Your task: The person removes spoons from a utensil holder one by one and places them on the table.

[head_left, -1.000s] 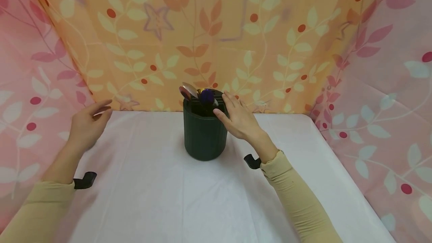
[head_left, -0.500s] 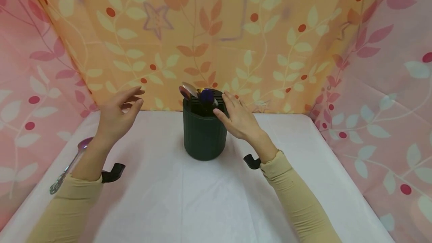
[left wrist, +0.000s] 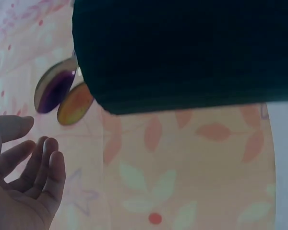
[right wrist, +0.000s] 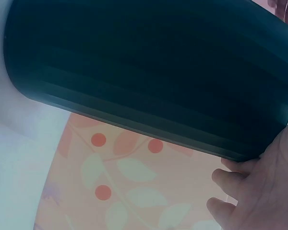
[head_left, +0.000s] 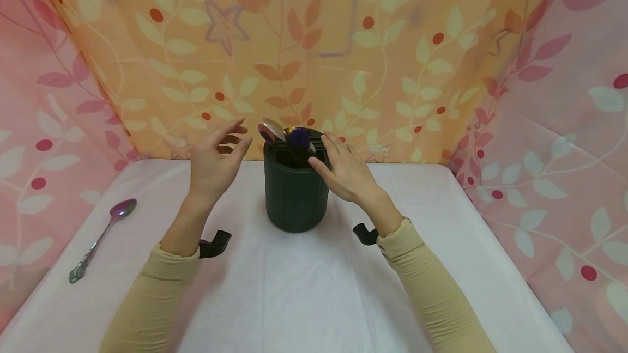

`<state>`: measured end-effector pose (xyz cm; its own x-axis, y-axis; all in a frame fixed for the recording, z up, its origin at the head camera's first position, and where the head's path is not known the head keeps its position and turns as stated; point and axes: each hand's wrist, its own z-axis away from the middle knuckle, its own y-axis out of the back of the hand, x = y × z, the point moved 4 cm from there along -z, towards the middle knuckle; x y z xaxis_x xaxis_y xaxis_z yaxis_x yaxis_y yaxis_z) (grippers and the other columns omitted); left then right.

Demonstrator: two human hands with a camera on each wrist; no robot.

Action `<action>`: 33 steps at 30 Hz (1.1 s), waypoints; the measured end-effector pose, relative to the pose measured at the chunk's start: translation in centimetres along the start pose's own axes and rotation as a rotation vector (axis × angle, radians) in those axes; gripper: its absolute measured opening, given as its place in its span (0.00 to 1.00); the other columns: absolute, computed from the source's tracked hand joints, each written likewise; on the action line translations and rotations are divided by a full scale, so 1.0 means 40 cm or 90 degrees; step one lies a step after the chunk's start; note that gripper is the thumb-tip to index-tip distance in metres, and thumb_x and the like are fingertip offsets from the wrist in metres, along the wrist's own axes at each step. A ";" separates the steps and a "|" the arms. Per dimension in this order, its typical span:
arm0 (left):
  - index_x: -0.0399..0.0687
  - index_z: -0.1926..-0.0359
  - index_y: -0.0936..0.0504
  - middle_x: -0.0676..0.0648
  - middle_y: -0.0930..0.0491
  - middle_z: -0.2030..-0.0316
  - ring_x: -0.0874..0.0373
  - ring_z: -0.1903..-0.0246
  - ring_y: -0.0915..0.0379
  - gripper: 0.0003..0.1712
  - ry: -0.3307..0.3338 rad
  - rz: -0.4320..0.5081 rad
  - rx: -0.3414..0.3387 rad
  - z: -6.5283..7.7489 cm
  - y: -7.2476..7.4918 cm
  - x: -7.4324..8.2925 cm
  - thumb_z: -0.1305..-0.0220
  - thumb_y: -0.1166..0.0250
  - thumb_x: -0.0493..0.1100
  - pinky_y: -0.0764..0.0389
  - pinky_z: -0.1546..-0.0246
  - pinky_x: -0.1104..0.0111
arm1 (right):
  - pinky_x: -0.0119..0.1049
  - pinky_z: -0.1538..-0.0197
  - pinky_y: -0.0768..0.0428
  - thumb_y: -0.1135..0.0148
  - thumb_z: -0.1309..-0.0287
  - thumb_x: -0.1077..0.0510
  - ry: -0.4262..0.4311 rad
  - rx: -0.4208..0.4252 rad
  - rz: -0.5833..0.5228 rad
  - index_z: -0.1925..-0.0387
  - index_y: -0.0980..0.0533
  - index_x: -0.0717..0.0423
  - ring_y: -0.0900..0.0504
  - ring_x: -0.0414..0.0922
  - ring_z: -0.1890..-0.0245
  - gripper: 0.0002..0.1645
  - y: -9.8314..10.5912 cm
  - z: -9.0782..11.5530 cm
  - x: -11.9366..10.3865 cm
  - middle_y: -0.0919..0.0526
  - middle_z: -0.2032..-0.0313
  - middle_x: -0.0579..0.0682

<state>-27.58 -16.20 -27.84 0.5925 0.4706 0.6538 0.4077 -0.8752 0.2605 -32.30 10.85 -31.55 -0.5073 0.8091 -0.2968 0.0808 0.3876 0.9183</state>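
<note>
In the head view, the person's left arm (head_left: 157, 293) rises from the bottom left of the frame toward the centre, its rolled sleeve leaving the wrist (head_left: 188, 225) bare. The left hand (head_left: 213, 165) is raised left of centre, fingers slightly spread and loosely bent, thumb (head_left: 241, 150) apart from them, holding nothing. The right arm (head_left: 436, 287) slants up from the lower right, and the right hand (head_left: 349, 174) reaches to mid-frame, back turned up, fingers extended toward the upper left, thumb spread wide. In the right wrist view, its fingertips (right wrist: 218, 207) point left from the lower right corner.
</note>
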 end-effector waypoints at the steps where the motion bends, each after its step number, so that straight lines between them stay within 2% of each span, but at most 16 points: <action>1: 0.41 0.38 0.16 0.40 0.13 0.52 0.48 0.58 0.15 0.23 0.010 0.008 0.004 -0.001 -0.010 0.001 0.34 0.28 0.34 0.21 0.60 0.79 | 0.50 0.18 0.61 0.77 0.30 0.18 -0.001 0.001 0.000 0.17 0.51 0.57 0.51 0.48 0.18 0.59 0.001 0.000 0.000 0.52 0.17 0.50; 8: 0.41 0.41 0.14 0.39 0.14 0.53 0.45 0.58 0.15 0.20 0.064 0.046 0.033 -0.005 -0.058 0.002 0.32 0.28 0.37 0.20 0.60 0.77 | 0.52 0.18 0.59 0.75 0.29 0.19 -0.002 0.002 0.003 0.17 0.51 0.55 0.50 0.49 0.18 0.58 0.003 -0.001 -0.003 0.51 0.17 0.51; 16: 0.42 0.41 0.13 0.41 0.13 0.53 0.48 0.58 0.15 0.19 0.111 0.072 0.035 -0.013 -0.078 -0.018 0.32 0.29 0.37 0.19 0.54 0.73 | 0.51 0.18 0.60 0.76 0.30 0.18 0.001 -0.005 0.005 0.17 0.51 0.55 0.51 0.49 0.18 0.58 0.001 -0.003 -0.013 0.51 0.17 0.51; 21: 0.41 0.41 0.14 0.41 0.13 0.51 0.49 0.58 0.15 0.18 0.138 0.103 0.027 -0.014 -0.091 -0.027 0.31 0.30 0.37 0.17 0.56 0.75 | 0.51 0.18 0.60 0.77 0.31 0.18 -0.002 -0.003 0.006 0.17 0.50 0.56 0.50 0.49 0.18 0.60 -0.001 -0.001 -0.009 0.51 0.17 0.51; 27: 0.37 0.41 0.15 0.40 0.15 0.50 0.51 0.56 0.14 0.18 0.184 0.162 0.014 -0.013 -0.103 -0.033 0.30 0.32 0.35 0.14 0.61 0.76 | 0.51 0.18 0.60 0.78 0.32 0.17 -0.003 -0.004 0.009 0.17 0.50 0.56 0.50 0.49 0.18 0.60 -0.005 0.001 -0.003 0.51 0.17 0.51; 33: 0.34 0.42 0.16 0.41 0.16 0.51 0.55 0.57 0.14 0.18 0.217 0.240 0.005 -0.018 -0.115 -0.039 0.30 0.33 0.32 0.13 0.58 0.71 | 0.51 0.18 0.60 0.80 0.33 0.16 -0.003 0.000 0.007 0.17 0.51 0.55 0.50 0.49 0.18 0.62 -0.002 0.002 0.000 0.51 0.17 0.51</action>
<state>-30.90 -13.01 -29.54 0.4396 0.0575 0.8964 0.2154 -0.9756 -0.0430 -32.26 10.85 -31.64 -0.5029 0.8151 -0.2876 0.0864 0.3785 0.9215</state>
